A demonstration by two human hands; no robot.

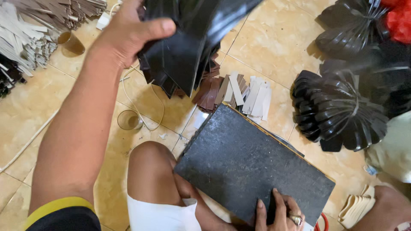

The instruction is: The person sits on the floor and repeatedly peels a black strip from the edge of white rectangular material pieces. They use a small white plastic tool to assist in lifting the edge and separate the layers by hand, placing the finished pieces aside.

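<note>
My left hand (130, 32) is raised at the top of the head view, gripping a thick stack of glossy black strips (188, 47) that fans downward. My right hand (278, 214), with a ring on one finger, rests at the near edge of a dark grey flat board (244, 158) and pinches a small black strip against it. The board lies tilted across my bent knee (150, 167). Just beyond the board lies a small pile of brown and white strips (235, 92) on the tiled floor.
Black folded fan-like rosettes (338, 111) sit at the right, with another (346, 25) and something red (400, 19) behind. A heap of pale strips (30, 38) lies top left. Two glass cups (70, 42) (128, 119) and a white cord (145, 115) are on the floor.
</note>
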